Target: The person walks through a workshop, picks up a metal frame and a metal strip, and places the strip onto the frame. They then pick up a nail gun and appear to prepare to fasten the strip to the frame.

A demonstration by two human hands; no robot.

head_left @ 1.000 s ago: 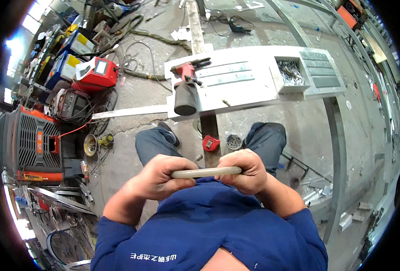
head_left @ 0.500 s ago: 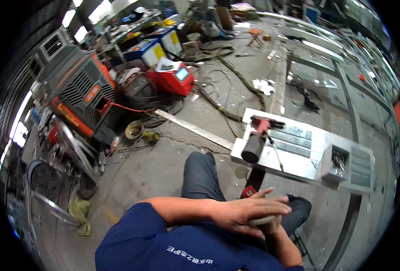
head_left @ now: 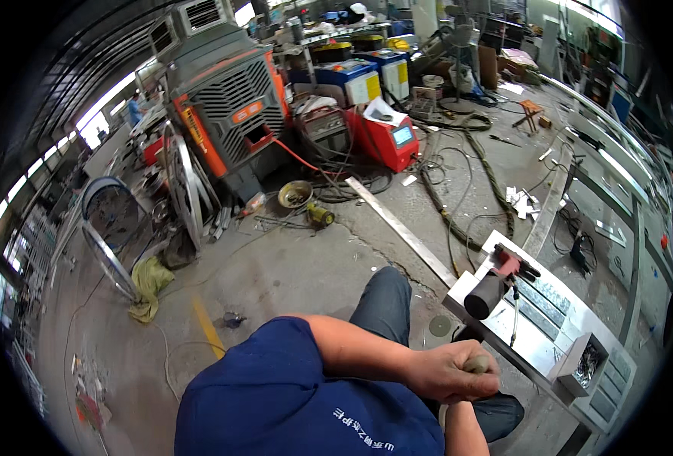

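My left hand (head_left: 455,372) is closed in a fist in front of my body, over my lap. A small, pale, rounded end (head_left: 476,365) pokes out at the top of the fist; whether it is a held thing or a fingertip I cannot make out. My right forearm (head_left: 466,432) rises from below to meet the left hand, which hides my right hand and its fingers. To the right of my hands, apart from them, a red hand tool (head_left: 508,266) with a dark cylinder (head_left: 485,295) lies on a white metal work surface (head_left: 496,334).
An open box (head_left: 580,365) of small metal pieces sits on the work surface. A long metal strip (head_left: 397,229) lies on the floor ahead. Farther back stand a red machine with a screen (head_left: 382,140) and a large grey-orange machine (head_left: 234,99). Cables (head_left: 496,167) snake across the floor.
My view has swung left, so the surroundings have shifted to the right. The left hand's fingers, stretched out flat over the other hand before, are now curled into a fist.
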